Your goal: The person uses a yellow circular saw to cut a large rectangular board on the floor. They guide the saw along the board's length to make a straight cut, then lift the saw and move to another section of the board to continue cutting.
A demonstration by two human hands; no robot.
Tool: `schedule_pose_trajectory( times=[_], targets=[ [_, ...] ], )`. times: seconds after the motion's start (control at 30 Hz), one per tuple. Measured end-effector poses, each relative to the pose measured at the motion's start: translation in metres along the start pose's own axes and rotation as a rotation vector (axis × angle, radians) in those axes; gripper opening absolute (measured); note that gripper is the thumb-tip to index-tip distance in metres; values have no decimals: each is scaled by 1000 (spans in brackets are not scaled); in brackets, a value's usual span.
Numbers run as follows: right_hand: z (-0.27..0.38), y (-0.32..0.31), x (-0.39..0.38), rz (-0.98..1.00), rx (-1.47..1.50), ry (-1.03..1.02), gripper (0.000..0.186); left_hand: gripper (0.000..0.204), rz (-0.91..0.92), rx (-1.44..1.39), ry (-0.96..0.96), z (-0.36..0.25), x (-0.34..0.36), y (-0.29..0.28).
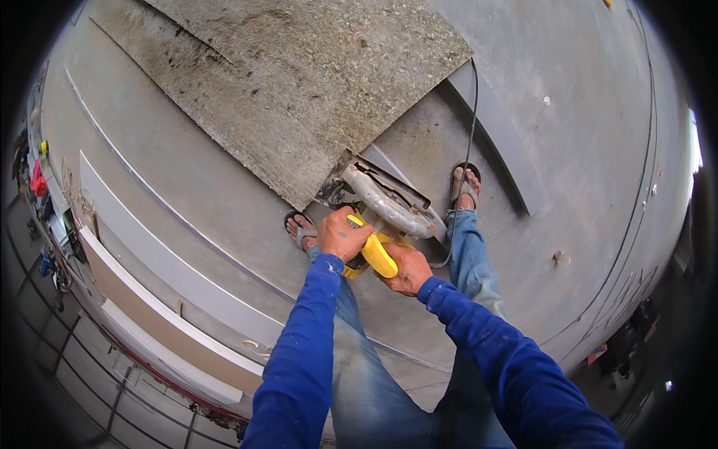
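Floor [598,142]: grey, smooth-looking, strewn with a few scraps.
Right hand [409,271]: closed around the saw's yellow handle [381,257]; trigger finger hidden, can't be told.
Left hand [344,233]: clenched on the yellow part ahead of it; fingertips partly hidden.
Circular saw [396,208]: held at the panel's lower right edge, just beside its near corner; contact with the panel can't be told.
Handling: judged heavy, rigid and nose-heavy; handle likely grippy, guard likely slicker.
Hold points: best taken by both yellow grips; metal guard and base to be avoided.
Power cord [474,112]: looped from behind the right hand to the panel's right corner.
Speckled panel [299,82]: laid flat-looking; judged stiff, edges crumbly.
Grey strip [508,146]: partly covered by the panel's lower right edge.
Pale boards [161,299]: lined up along the floor's left edge.
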State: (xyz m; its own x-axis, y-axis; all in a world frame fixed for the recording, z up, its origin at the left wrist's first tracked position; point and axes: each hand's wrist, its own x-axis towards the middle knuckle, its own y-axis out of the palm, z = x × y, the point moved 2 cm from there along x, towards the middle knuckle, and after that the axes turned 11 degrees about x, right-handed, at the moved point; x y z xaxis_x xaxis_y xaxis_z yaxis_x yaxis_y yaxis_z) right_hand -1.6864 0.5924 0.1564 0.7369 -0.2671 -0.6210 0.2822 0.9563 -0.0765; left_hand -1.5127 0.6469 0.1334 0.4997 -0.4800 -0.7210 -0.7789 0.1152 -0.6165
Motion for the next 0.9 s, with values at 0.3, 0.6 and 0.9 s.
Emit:
schedule_pose_trajectory(
  times=[0.3, 0.6, 0.9],
  targets=[
    [-8, 51, 31, -157, 65, 3, 32, 30, 58, -50, 52, 55, 48, 6],
    [-9, 83, 47, -250, -50, 121, 35, 32, 78, -37, 136, 78, 70, 11],
    [-9, 102, 61, -252, -5, 143, 33, 32, 86, 33, 150, 98, 84, 11]
  ],
)
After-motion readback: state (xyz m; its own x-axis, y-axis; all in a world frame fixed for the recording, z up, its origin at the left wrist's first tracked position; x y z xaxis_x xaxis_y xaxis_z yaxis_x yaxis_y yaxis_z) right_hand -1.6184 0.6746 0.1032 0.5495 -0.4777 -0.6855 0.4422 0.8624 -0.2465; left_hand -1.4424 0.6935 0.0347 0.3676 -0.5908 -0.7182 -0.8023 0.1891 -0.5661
